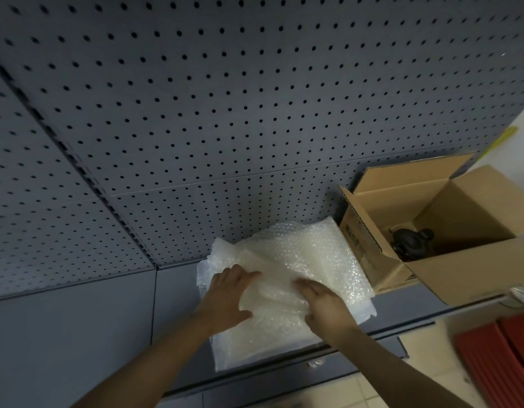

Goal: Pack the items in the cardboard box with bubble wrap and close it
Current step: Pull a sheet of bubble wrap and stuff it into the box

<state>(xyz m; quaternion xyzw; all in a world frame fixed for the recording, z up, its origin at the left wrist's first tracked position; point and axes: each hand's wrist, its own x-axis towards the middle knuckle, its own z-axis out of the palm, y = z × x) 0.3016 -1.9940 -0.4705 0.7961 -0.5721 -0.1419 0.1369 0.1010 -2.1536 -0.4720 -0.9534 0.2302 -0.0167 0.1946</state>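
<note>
The left hand (228, 293) lies palm down on the bubble wrap (287, 278), fingers spread and slightly curled, with a raised fold of the sheet running between its thumb and forefinger; its grip is loose and wide, pressing on the wrap more than pinching it. The right hand (322, 304) rests on the same sheet just to the right, fingers together and pointing up and left, their tips tucked against the fold, so whether they pinch it cannot be told. The two hands sit near each other with the lifted crease between them.

The bubble wrap is a pale, crumpled stack of sheets lying flat on the grey shelf (78, 334), its near edge hanging slightly past the shelf's front lip. Its far edge reaches the foot of the grey pegboard (196, 113) that rises behind the shelf.

Just beside the wrap, to the right, stands the cardboard box (467, 269), open at the top with its flaps folded outward. Inside, at the bottom, lies a dark rounded item (411, 241), too shadowed to identify. Lower right, below the shelf, a red ridged object (502, 363) rests on the tiled floor (372, 390).
</note>
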